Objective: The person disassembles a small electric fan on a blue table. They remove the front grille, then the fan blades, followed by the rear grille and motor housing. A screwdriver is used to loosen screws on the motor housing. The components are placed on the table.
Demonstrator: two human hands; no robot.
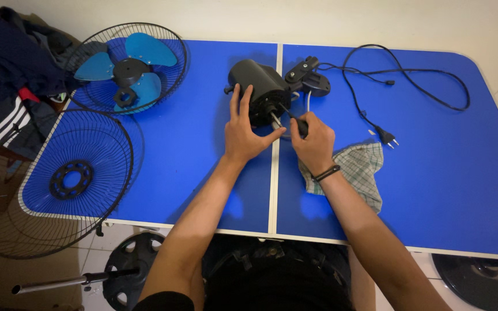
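From your head camera you look down on a blue folding table (433,173) with a white rim and a pale seam down its middle, set on light floor tiles against a cream wall. At the centre, just toward 12 o'clock of your hands, lies the black fan motor housing (260,86), smooth rounded plastic with a thin metal shaft poking toward you. Your left hand (243,132) cups its near side, fingers spread over the casing and thumb reaching under the shaft. Your right hand (313,141), with a dark band at the wrist, is curled tight around the black handle of a screwdriver (295,120), its tip set at the face of the motor. Under that wrist, at 4 o'clock of the motor, lies a crumpled checked cloth (361,170). A black power cord (410,75) loops toward 2 o'clock and ends in a two-pin plug. At 10 o'clock a round wire grille holds the blue fan blades (125,63); at 8 o'clock a second wire guard (70,178) overhangs the table edge. Dark clothes are heaped at far left. On the floor at 7 o'clock sits a black round base with a metal pole (59,283)
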